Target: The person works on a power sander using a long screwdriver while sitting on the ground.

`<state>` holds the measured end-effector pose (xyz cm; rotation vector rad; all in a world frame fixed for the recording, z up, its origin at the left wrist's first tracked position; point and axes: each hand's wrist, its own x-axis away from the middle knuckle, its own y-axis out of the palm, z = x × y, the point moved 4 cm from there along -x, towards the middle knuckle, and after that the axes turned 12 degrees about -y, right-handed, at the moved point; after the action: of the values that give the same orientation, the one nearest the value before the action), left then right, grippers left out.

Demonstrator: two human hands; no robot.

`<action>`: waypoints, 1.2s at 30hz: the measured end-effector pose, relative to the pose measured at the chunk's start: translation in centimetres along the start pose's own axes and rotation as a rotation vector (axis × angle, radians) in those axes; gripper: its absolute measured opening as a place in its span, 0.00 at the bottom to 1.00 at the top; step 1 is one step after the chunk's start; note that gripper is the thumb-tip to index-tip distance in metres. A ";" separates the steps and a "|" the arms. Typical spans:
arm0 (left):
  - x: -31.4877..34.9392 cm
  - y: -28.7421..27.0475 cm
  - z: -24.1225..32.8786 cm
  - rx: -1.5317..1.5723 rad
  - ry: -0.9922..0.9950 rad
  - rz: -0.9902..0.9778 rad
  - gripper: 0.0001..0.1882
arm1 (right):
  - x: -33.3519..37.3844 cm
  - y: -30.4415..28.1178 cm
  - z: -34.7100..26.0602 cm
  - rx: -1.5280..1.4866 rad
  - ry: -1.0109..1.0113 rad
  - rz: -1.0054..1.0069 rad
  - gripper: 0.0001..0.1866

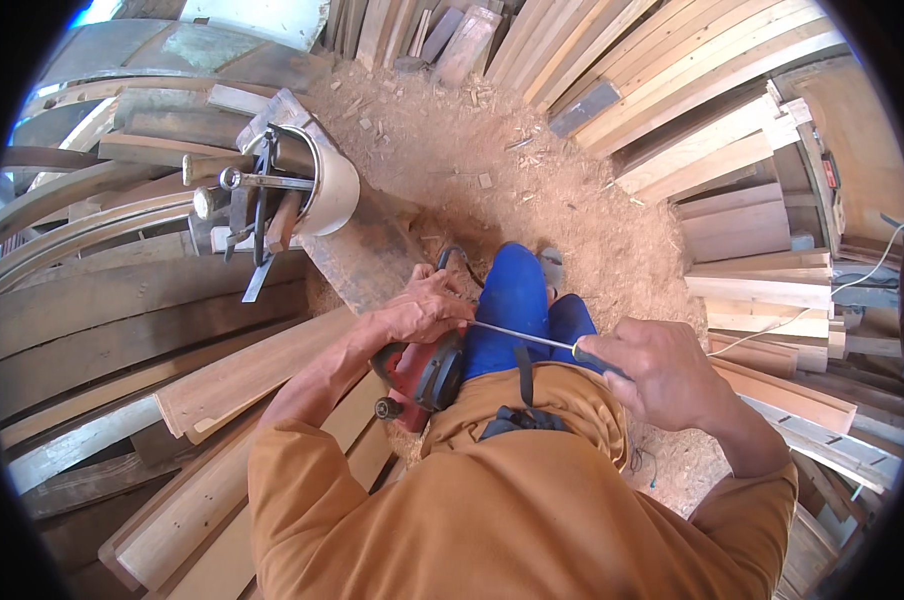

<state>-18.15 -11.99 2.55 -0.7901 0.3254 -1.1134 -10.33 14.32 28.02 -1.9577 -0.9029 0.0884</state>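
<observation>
My right hand (662, 370) is wrapped round the dark handle of a screwdriver (522, 333). Its long metal shaft points left across my lap, and its tip ends at my left hand (427, 305). The fingers of that hand are curled and pressed together at the tip; what they grip is hidden. Just below my left hand, a red and black power tool (412, 375) with a round knob rests against my left thigh. A black cord leads off beyond my left fingers.
A white bucket (334, 190) lying tipped at the upper left holds hammers, a wrench and other hand tools on a wooden plank (367, 265). Stacked boards (122, 300) line the left, and more timber (752, 240) stands at the right. Sawdust (452, 150) covers the ground ahead.
</observation>
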 end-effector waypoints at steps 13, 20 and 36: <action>4.7 0.5 -4.3 0.569 -0.983 0.090 0.23 | 0.4 0.9 1.6 -0.216 0.093 -0.047 0.25; 1.6 -0.6 -2.5 0.650 -0.926 -0.052 0.25 | -1.4 -0.7 -2.0 0.095 0.089 -0.121 0.22; 1.2 0.0 -3.1 0.648 -0.888 -0.066 0.22 | 2.6 1.7 2.5 -0.482 0.285 0.236 0.21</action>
<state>-19.51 -14.30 0.59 -0.6311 -0.7767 -0.7547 -8.53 17.26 26.04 -2.4404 -0.5325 -0.2922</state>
